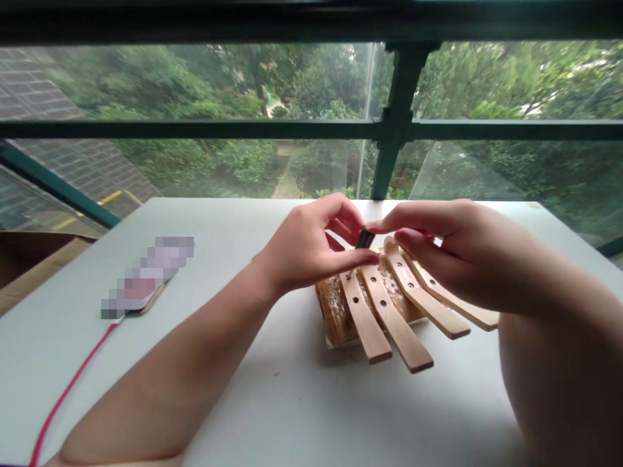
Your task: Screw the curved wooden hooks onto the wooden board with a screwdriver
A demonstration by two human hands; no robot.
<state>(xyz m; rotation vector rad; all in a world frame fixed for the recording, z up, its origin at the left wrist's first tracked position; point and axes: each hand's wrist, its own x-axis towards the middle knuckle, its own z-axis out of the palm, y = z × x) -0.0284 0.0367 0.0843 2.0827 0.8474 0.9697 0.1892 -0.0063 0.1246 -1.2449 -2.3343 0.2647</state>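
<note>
A small dark ribbed piece [365,238] is between my two hands, above the wooden parts. My left hand [311,243] is closed around it, thumb below and fingers behind. From the other side, my right hand [452,250] also closes on the piece, its index fingertip against the upper end; the right thumb lies apart, and some fingers are hidden. Below are several bent pale wooden strips [409,350] with dark screws or holes. They lie across a brown tape-wrapped block [338,318], their flat ends sticking out toward me.
The white table [272,408] spans the view beneath my arms. A blurred-out flat device [150,279] with a red cable [73,402] lies at the left. A cardboard box [48,266] stands past the left edge, and green-framed windows [396,117] rise behind the table.
</note>
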